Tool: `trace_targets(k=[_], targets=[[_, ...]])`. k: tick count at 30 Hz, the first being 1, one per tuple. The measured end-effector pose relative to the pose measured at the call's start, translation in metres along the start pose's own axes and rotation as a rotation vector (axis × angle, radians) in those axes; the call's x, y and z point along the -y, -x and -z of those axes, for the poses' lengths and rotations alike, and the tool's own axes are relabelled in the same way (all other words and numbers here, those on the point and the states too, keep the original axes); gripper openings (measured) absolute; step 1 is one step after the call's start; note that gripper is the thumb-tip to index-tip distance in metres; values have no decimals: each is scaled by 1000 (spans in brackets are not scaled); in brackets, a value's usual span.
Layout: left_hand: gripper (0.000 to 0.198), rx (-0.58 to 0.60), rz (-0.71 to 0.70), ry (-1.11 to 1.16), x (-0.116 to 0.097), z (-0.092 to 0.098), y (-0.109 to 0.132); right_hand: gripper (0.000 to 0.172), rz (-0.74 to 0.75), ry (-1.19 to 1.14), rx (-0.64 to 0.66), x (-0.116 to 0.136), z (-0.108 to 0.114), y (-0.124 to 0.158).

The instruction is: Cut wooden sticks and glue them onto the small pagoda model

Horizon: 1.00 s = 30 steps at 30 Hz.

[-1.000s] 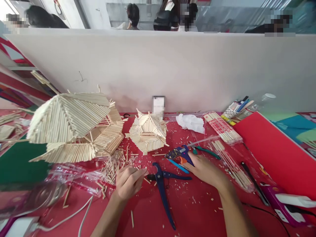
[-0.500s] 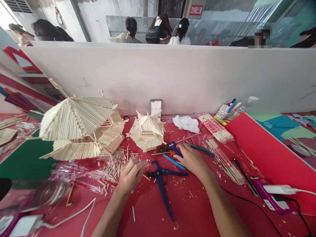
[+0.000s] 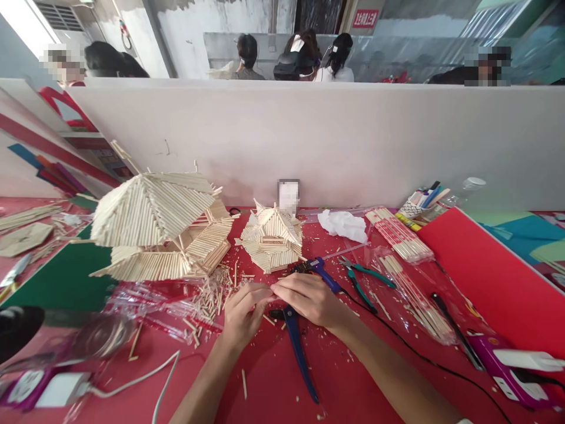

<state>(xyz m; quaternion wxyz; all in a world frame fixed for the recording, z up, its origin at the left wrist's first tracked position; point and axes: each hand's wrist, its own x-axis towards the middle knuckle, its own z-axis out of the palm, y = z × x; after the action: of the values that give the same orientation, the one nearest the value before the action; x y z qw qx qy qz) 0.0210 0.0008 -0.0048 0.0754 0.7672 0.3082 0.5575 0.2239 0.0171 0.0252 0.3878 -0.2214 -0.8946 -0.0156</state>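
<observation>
My left hand (image 3: 246, 313) and my right hand (image 3: 309, 299) meet at the fingertips, both with fingers pinched together. Whatever is between them is too small or hidden to make out. Just below lies a blue-handled cutter (image 3: 300, 353), its upper part covered by my right hand. Beyond that hand is a blue glue gun (image 3: 325, 275) with a black cord. Teal-handled nippers (image 3: 355, 282) lie open to its right. Behind my hands stands a small pavilion model (image 3: 273, 240) made of wooden sticks. A larger stick pavilion (image 3: 152, 212) is at the left.
Stick offcuts (image 3: 212, 297) and clear plastic wrappers (image 3: 150, 306) lie left of my hands. Packs of sticks (image 3: 399, 234), a crumpled tissue (image 3: 342, 224) and a red board (image 3: 498, 253) are at the right. Power strips (image 3: 507, 365) flank the red table. A white partition (image 3: 353, 135) stands behind.
My right hand has moved left from beside the glue gun to meet my left hand. The light blue stick on the table is now out of sight. The view has shifted slightly left.
</observation>
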Motion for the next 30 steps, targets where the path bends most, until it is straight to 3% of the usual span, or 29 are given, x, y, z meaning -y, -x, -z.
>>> trace_targets(k=[15, 26, 30], targets=[[11, 46, 98, -50, -3, -2, -3, 21, -20, -94, 8, -8, 4, -6], [8, 42, 150, 4, -7, 0, -9, 18, 93, 87, -10, -2, 10, -10], [9, 36, 144, 20, -7, 1, -9, 22, 68, 76, -13, -1, 11, -12]])
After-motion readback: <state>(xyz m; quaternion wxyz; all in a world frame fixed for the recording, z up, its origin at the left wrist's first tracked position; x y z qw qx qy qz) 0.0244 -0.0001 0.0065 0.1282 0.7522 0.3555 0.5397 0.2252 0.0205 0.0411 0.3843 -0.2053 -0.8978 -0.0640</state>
